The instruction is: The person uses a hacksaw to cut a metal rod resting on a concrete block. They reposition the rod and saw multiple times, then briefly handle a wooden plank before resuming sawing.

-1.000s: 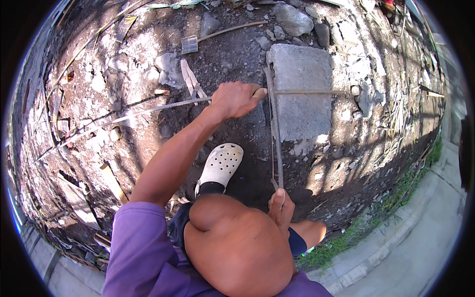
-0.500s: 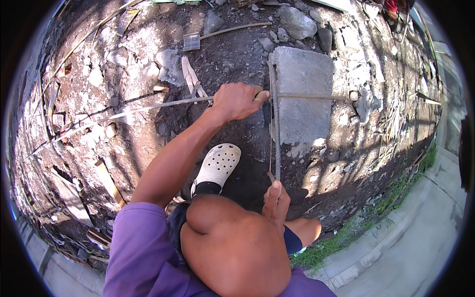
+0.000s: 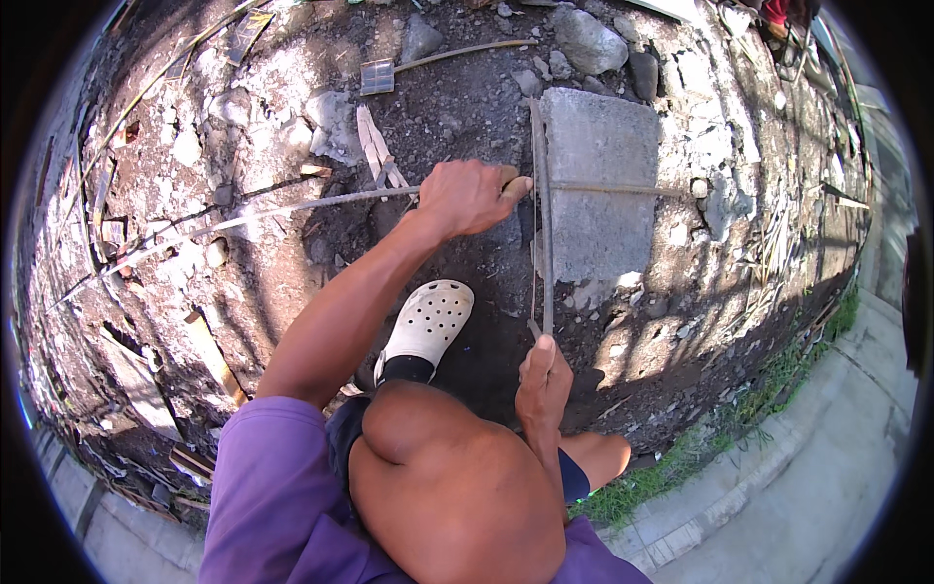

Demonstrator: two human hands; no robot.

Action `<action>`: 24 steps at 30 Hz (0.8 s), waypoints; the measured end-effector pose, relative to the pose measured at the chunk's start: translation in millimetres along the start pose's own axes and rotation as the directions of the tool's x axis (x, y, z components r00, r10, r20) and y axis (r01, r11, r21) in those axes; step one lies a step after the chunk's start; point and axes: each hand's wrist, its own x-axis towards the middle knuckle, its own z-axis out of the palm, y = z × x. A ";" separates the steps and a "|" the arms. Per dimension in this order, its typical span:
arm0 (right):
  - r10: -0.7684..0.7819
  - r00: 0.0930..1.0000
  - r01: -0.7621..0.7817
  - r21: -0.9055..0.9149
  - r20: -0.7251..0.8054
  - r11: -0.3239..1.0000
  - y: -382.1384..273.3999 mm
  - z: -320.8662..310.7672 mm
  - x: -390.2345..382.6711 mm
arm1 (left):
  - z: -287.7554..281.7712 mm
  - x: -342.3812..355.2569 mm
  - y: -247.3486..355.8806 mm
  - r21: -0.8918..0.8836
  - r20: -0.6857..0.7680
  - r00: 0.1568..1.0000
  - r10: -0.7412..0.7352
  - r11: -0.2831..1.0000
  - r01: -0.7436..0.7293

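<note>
My left hand (image 3: 470,197) is closed around a long ribbed steel bar (image 3: 292,206) that runs from the far left across a grey concrete block (image 3: 598,185). My right hand (image 3: 542,378) grips the near end of a hacksaw (image 3: 543,209), whose frame runs away from me and crosses the bar at the block's left edge. My bare knee (image 3: 457,487) fills the lower middle. My foot in a white perforated clog (image 3: 425,326) stands on dark soil between the two arms.
Rubble, stones (image 3: 592,39) and wood scraps (image 3: 375,146) lie over the dirt ground. A thin stick (image 3: 467,51) lies at the far side. A grass strip (image 3: 739,428) and a concrete kerb (image 3: 778,506) run along the right and lower right.
My right hand has slid the hacksaw slightly toward me along the cut. My left hand stays on the bar.
</note>
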 end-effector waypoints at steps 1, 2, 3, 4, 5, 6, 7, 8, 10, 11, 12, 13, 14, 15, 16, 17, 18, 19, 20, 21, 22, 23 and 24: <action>0.108 0.994 -0.109 0.002 0.026 0.994 5.1 -9.2 -18.1 | 1.5 0.1 -1.3 -0.004 -0.001 1.000 0.002 1.000 -0.002; 0.057 0.998 -0.057 0.016 0.035 0.998 6.7 -16.6 -28.8 | 2.5 0.3 -1.8 0.000 -0.001 1.000 -0.020 1.000 0.020; 0.058 0.997 -0.060 0.020 0.051 0.998 3.9 -20.4 -32.1 | 3.2 0.3 -1.7 0.004 0.002 0.999 -0.033 0.999 0.033; 0.142 0.989 -0.142 -0.008 0.034 0.990 -2.7 -20.2 -28.4 | 3.6 0.0 -1.3 0.013 0.021 0.999 -0.041 0.999 0.041; 0.056 0.997 -0.058 0.032 0.061 0.998 -11.0 -16.8 -16.7 | 3.5 -0.2 -0.8 0.001 0.016 0.999 -0.036 0.999 0.036; 0.117 0.991 -0.118 -0.001 0.056 0.993 -20.2 -9.0 4.1 | 3.1 -0.7 -0.5 -0.008 0.012 0.999 -0.035 0.999 0.035; -0.048 0.999 0.048 -0.007 0.025 0.999 -28.1 3.8 27.6 | 2.6 -1.4 0.4 -0.019 0.004 1.000 -0.026 0.999 0.026; -0.147 0.989 0.147 -0.023 0.014 0.989 -36.2 15.6 51.0 | 1.3 -1.7 1.2 -0.015 -0.011 1.000 -0.014 1.000 0.014; -0.168 0.986 0.168 -0.025 -0.002 0.985 -41.7 28.7 79.8 | -1.3 -4.1 2.2 0.001 -0.030 1.000 -0.003 1.000 0.003; -0.241 0.970 0.241 0.013 0.006 0.970 -39.6 31.4 83.5 | -2.5 -4.5 2.1 0.014 -0.049 0.999 0.011 1.000 -0.010; -0.153 0.988 0.153 -0.027 0.001 0.988 -33.8 30.4 78.9 | -2.4 -4.4 2.3 0.016 -0.052 0.999 0.008 1.000 -0.007; -0.128 0.992 0.128 -0.045 0.001 0.991 -25.6 23.8 64.6 | -1.6 -4.5 2.1 0.006 -0.017 1.000 -0.004 1.000 0.004; -0.140 0.990 0.140 -0.040 -0.015 0.989 -16.5 17.0 47.4 | -0.8 -3.8 1.5 0.003 -0.024 1.000 -0.002 1.000 0.003; -0.061 0.998 0.061 -0.028 0.010 0.998 -7.4 8.1 25.9 | 0.2 -2.7 0.8 -0.003 -0.007 1.000 -0.006 1.000 0.006; 0.018 0.999 -0.017 -0.011 0.038 1.000 0.5 -2.3 1.0 | 1.4 -2.4 0.2 -0.021 0.002 1.000 -0.012 1.000 0.012; 0.014 0.999 -0.014 -0.008 0.037 1.000 5.6 -12.2 -21.1 | 2.6 -1.9 0.0 -0.002 0.005 1.000 -0.017 1.000 0.017; 0.109 0.993 -0.108 -0.044 0.037 0.993 7.7 -20.3 -33.5 | 3.7 -2.5 0.2 0.008 -0.003 1.000 -0.021 1.000 0.021; 0.050 0.997 -0.050 -0.013 0.054 0.999 6.9 -23.4 -36.8 | 4.0 -2.8 0.6 0.019 -0.016 1.000 -0.021 1.000 0.022; 0.058 0.997 -0.058 -0.005 0.058 0.998 2.0 -23.9 -35.5 | 4.1 -3.5 1.4 0.010 0.005 1.000 -0.027 1.000 0.027; 0.127 0.991 -0.125 -0.038 0.037 0.991 -5.2 -22.1 -26.4 | 3.8 -4.4 2.1 0.002 0.006 1.000 -0.026 1.000 0.026; 0.028 0.999 -0.028 -0.003 0.045 1.000 -12.3 -13.4 -6.9 | 2.3 -3.4 2.7 -0.011 -0.009 1.000 -0.021 1.000 0.021; 0.034 0.999 -0.034 -0.022 0.035 0.999 -19.4 -2.5 15.1 | 1.1 -3.2 3.6 -0.017 -0.004 1.000 -0.029 0.999 0.029; -0.106 0.994 0.106 -0.040 0.001 0.994 -26.4 10.3 40.2 | -0.2 -3.4 4.2 -0.027 -0.002 0.999 -0.035 0.999 0.035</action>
